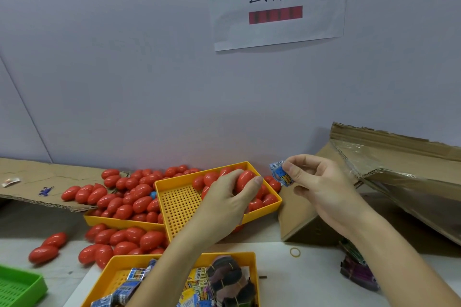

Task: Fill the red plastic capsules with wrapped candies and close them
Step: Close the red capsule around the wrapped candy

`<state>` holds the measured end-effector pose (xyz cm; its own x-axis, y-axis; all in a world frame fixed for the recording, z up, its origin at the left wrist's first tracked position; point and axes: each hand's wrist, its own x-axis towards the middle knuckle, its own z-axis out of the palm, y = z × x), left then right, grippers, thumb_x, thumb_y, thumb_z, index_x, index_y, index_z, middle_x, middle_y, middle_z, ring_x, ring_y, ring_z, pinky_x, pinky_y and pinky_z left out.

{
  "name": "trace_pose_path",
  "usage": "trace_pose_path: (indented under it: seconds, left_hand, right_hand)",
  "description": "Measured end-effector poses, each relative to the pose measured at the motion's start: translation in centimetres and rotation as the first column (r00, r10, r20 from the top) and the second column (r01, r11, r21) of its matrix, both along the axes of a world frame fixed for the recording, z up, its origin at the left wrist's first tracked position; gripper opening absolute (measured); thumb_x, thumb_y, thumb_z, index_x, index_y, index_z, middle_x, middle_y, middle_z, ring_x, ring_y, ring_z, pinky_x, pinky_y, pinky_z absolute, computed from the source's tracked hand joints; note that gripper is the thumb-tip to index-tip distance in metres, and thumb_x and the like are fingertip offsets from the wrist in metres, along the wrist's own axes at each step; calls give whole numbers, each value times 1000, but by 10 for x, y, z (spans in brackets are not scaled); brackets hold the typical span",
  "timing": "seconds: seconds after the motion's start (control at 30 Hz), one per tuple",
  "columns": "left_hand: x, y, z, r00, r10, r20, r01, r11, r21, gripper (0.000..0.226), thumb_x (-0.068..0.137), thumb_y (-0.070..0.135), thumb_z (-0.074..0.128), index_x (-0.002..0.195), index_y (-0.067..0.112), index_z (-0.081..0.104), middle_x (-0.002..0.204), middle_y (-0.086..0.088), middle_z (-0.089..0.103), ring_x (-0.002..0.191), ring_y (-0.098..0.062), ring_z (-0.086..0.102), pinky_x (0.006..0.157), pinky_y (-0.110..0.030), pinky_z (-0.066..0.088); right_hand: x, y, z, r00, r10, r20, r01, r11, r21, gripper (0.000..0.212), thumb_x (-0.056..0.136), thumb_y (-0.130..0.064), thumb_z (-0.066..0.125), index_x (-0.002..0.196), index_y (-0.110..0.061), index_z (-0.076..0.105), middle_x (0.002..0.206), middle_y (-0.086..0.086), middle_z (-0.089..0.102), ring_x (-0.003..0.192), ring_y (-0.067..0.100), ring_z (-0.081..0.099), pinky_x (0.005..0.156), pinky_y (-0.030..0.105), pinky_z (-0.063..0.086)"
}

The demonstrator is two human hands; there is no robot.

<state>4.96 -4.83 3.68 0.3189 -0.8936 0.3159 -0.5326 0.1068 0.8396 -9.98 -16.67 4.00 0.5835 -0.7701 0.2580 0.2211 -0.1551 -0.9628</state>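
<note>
So the left hand (232, 197) has its fingers curled round one red capsule (245, 180), gripping it right over the far end of a yellow perforated tray (179, 200). Under and behind that grip there's a small heap of more red capsules (268, 198) sitting in the same tray, and the near part of the tray below the wrist is just bare holes.

The right hand (321, 189) is just to the right of it, close but not touching, pinching a blue wrapped candy (282, 174) between thumb and fingertips. The candy sticks out toward the left hand, so candy and held capsule are just beside each other with a bit of gap.

Further left of the left hand there's a second yellow tray (117, 222) piled high with capsules, and a bunch of loose capsules (124, 237) spilled on the table in front of it. Below both forearms is another yellow tray (250, 260) with more blue and yellow wrapped candies (136, 275) and some dark banded bundles (225, 276). Right of the right hand sits an opened cardboard box (389, 164). A green tray (20, 284) pokes in way off to the left.
</note>
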Motion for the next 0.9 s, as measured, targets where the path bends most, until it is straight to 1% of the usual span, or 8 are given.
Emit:
trace_pose_path:
  seconds: [0.1,0.17,0.3,0.47,0.57,0.63,0.8,0.9]
  left_hand:
    - [0,-2,-3,999,-18,-43,18,1000,19,22,94,42,54,100,21,58,65,7,58,50,-4,55,48,-18,44]
    - [1,-2,-4,998,-17,-54,20,999,46,17,94,42,56,102,27,56,64,13,53,49,0,55,46,-14,40]
    - [3,0,-3,998,-56,-31,60,988,143,13,97,38,54,109,32,49,74,5,52,49,-3,52,50,-20,45]
    - [-1,1,2,996,-75,-45,79,994,80,32,90,44,54,113,24,45,68,0,54,44,-4,49,44,-19,42]
    - [-2,2,4,995,-94,-15,94,995,16,39,87,47,52,115,20,52,74,-13,64,46,-8,50,45,-22,43]
    - [-3,2,5,992,-119,-30,118,993,-15,38,91,46,49,116,19,56,77,-20,63,47,-12,50,44,-21,42]
    - [-4,3,7,950,-184,-251,192,981,8,42,85,48,50,112,16,51,68,-2,48,52,-10,37,44,-19,30]
    - [-4,4,8,923,-224,-312,235,972,-3,43,85,47,50,112,13,53,71,-3,49,52,-9,37,44,-18,29]
  right_hand:
    - [-2,0,1,1000,-10,-27,8,996,-84,20,71,-40,69,83,-26,75,86,-3,74,78,3,67,62,23,49]
    - [-3,1,2,999,-32,-42,25,987,-160,24,71,-41,67,85,-22,73,83,-4,73,75,1,65,59,21,50]
    - [-5,4,6,999,-10,-37,0,966,-260,23,75,-34,66,87,-15,70,75,-8,71,69,-4,62,56,13,47]
    - [-5,6,8,999,4,-49,-20,946,-324,22,77,-32,65,88,-13,69,76,-9,70,70,-4,62,58,11,47]
    - [-5,7,9,1000,-10,-15,4,943,-334,21,78,-30,65,88,-12,69,73,-10,70,68,-4,63,56,11,47]
    - [-5,8,9,1000,-16,10,19,940,-340,20,78,-28,65,88,-10,69,72,-11,70,66,-3,63,56,11,48]
    - [-4,11,10,1000,-19,19,24,927,-374,19,78,-27,66,88,-11,69,73,-12,70,67,-4,63,59,10,47]
    - [-5,12,11,1000,15,20,-6,927,-374,21,77,-28,66,87,-11,69,76,-11,70,71,-2,64,60,10,48]
